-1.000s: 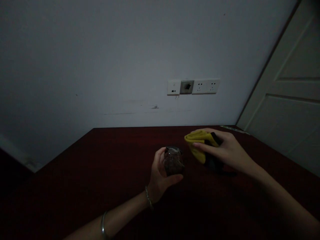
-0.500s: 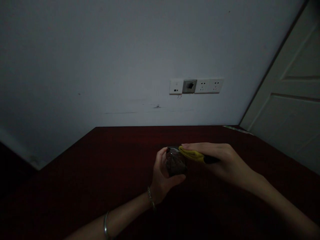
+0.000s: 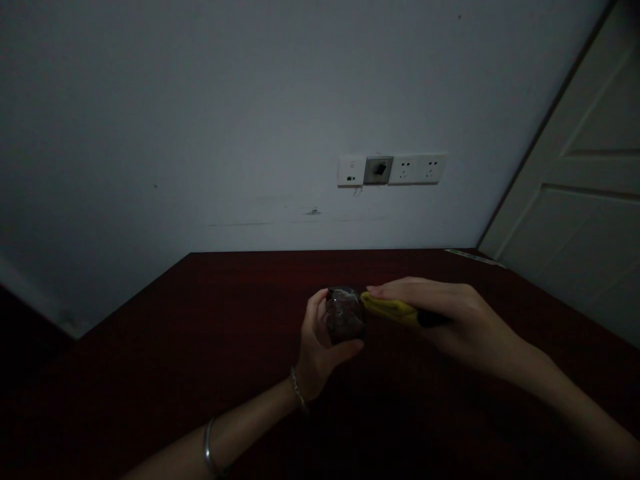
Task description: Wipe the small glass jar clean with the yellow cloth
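Note:
My left hand point(image 3: 320, 340) is closed around a dark, shiny, rounded object point(image 3: 346, 315), its thumb below and fingers along the far left side. The dim light hides what kind of object it is. In my right hand point(image 3: 445, 313) is a folded yellow cloth point(image 3: 393, 309) with a dark part near the palm. The cloth's tip lies right beside the upper right of the dark object; whether they touch I cannot tell. A chain bracelet and a bangle circle my left wrist and forearm.
Beneath my hands spreads a dark red table point(image 3: 240, 293), its back edge against a pale wall. Sockets and a switch point(image 3: 393, 170) are set in the wall. On the right stands a panelled white door point(image 3: 575, 200), near a thin strip point(image 3: 475, 258) on the table's back corner.
My left hand and the dark object have shifted slightly left and up. My right hand with the yellow cloth has moved a little right, away from the object.

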The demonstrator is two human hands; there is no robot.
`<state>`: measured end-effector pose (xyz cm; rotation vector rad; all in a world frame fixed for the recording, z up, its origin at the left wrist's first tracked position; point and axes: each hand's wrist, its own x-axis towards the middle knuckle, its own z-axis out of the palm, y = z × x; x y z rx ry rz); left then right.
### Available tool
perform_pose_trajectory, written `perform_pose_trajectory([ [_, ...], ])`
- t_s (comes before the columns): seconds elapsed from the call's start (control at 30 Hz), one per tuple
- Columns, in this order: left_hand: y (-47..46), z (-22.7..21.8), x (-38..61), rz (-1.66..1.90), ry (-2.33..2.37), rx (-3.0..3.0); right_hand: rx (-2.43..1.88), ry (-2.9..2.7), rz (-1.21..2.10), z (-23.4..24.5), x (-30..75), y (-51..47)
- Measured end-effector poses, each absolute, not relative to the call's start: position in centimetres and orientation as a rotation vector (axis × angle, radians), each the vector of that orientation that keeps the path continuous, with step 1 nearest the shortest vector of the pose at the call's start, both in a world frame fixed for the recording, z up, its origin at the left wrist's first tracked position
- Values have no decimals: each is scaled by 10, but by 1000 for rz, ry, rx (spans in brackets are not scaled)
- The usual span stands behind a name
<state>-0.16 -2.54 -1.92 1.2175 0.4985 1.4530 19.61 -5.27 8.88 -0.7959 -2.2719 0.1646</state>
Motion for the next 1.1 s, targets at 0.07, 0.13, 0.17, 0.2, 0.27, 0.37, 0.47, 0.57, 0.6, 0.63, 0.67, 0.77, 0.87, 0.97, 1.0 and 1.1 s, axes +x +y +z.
perform_pose_trajectory([
  [0.07,-27,-21,-1,1427,504,1209,-812,-2251,150,85,199,-48],
  [0.13,-28,-21,-1,1413,505,1209,-819,-2252,170,81,201,-44],
  [0.17,-29,-22,0,1410,506,1211,-818,-2256,184,80,202,-42],
  [0.2,-29,-22,0,1409,507,1213,-817,-2259,198,78,202,-41],
  [0.27,-29,-22,1,1417,505,1217,-812,-2265,222,78,201,-40],
  [0.37,-29,-22,2,1427,499,1225,-809,-2286,263,81,199,-44],
  [0.47,-28,-20,0,1454,498,1240,-795,-2343,341,85,197,-50],
  [0.57,-27,-18,-3,1472,507,1244,-809,-2367,367,88,198,-52],
  [0.6,-27,-18,-3,1463,510,1239,-825,-2350,346,88,200,-51],
  [0.63,-26,-18,-4,1450,512,1232,-843,-2321,316,88,201,-49],
  [0.67,-26,-19,-5,1434,512,1228,-860,-2288,285,87,202,-47],
  [0.77,-27,-22,-5,1402,513,1245,-901,-2218,250,82,205,-40],
  [0.87,-29,-24,-3,1389,505,1288,-902,-2211,263,79,206,-37],
  [0.97,-31,-24,-2,1382,506,1302,-882,-2244,275,80,204,-39],
  [1.0,-31,-23,-2,1380,511,1299,-875,-2258,286,81,203,-40],
  [1.1,-31,-22,-3,1380,514,1298,-852,-2320,348,87,200,-46],
])
